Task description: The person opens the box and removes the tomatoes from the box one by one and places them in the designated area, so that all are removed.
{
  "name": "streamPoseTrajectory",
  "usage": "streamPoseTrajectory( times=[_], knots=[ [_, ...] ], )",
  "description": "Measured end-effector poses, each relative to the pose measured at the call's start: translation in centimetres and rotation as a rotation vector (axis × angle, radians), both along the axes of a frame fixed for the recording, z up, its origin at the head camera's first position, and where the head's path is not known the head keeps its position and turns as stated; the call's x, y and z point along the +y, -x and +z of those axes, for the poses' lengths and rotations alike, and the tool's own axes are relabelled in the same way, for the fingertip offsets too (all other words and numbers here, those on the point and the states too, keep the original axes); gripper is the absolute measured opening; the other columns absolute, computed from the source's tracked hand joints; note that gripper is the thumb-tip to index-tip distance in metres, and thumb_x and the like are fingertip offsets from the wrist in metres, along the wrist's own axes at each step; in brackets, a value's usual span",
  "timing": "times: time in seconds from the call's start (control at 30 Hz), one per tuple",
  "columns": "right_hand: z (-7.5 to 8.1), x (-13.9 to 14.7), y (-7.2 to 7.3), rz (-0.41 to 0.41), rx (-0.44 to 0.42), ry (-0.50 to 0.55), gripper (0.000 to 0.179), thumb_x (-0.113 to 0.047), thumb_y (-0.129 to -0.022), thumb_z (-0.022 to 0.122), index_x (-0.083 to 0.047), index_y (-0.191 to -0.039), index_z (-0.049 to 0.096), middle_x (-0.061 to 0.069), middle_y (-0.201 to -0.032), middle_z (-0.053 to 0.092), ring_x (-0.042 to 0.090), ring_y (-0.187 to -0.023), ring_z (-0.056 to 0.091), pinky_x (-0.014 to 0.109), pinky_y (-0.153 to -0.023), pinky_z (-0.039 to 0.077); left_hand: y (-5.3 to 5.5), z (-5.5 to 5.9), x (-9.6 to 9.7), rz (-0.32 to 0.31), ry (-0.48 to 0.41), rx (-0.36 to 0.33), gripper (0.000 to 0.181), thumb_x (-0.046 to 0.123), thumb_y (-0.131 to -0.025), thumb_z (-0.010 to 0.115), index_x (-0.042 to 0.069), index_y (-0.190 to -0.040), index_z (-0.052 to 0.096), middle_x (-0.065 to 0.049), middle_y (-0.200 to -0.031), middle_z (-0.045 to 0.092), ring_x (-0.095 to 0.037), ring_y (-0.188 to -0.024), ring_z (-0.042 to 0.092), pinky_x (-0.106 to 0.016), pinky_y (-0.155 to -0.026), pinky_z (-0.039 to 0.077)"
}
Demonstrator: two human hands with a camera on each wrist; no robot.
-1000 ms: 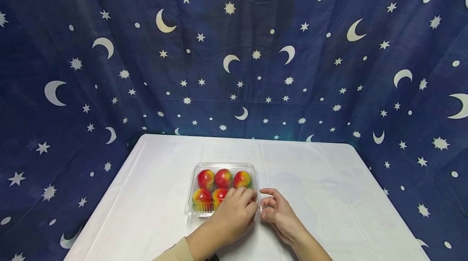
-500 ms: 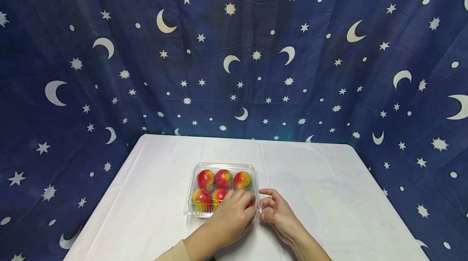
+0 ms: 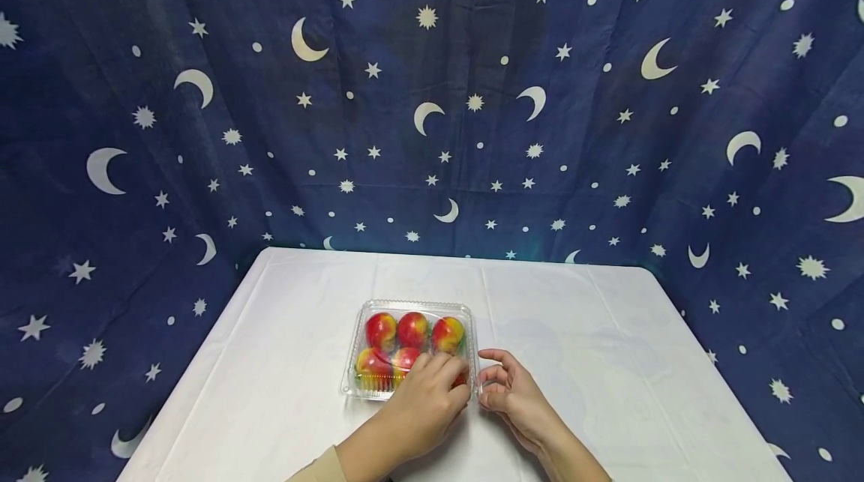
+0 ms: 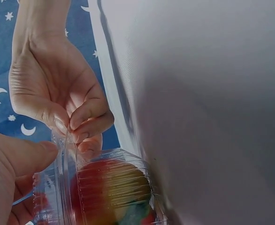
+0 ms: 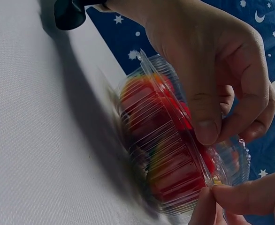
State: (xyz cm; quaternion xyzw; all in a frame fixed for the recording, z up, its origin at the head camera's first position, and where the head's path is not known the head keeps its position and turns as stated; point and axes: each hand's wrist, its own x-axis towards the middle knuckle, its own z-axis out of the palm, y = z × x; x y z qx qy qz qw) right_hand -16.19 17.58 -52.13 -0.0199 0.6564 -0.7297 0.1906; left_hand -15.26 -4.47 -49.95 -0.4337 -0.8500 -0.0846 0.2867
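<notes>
Corner (image 5: 204, 172) work seems in hand, your right hand (image 3: 509, 392) pinching the container (image 3: 415, 305); next, steady it, your left hand's (image 3: 428, 399) grip unclear.

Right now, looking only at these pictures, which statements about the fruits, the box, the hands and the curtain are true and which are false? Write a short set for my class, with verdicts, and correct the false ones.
1. The fruits are inside the box. True.
2. The box is made of wood. False: it is clear plastic.
3. The left hand and right hand are both at the box. True.
4. The curtain behind the table shows moons and stars. True.
5. The right hand lies flat on the table. False: it pinches the box's rim.
6. The fruits are plain blue. False: they are mostly red and yellow.
</notes>
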Motion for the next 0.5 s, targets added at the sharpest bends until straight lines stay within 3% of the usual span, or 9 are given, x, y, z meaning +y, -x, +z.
streamPoseTrajectory(
  times=[0.27,0.5],
  knots=[
    [-0.03,0.05,-0.03,0.000,0.003,0.018,0.085,0.013,-0.079,0.066,0.001,-0.156,0.031,0.001,-0.105,0.060,0.007,-0.079,0.062,0.021,-0.073,0.056,-0.06,0.08,-0.26,-0.016,-0.043,-0.018,0.015,0.024,-0.090,0.084,0.023,-0.088,0.069,0.007,-0.113,0.063,-0.011,-0.099,0.055,-0.025,-0.078,0.040],
    [0.01,0.10,0.04,0.005,0.004,0.032,0.085,0.013,-0.081,0.066,0.002,-0.157,0.030,0.001,-0.104,0.060,0.007,-0.079,0.062,0.021,-0.073,0.057,0.02,0.24,-0.72,-0.055,-0.134,-0.086,0.016,0.018,-0.087,0.086,0.020,-0.095,0.072,0.005,-0.117,0.065,-0.012,-0.107,0.061,-0.026,-0.086,0.050]
  ],
)
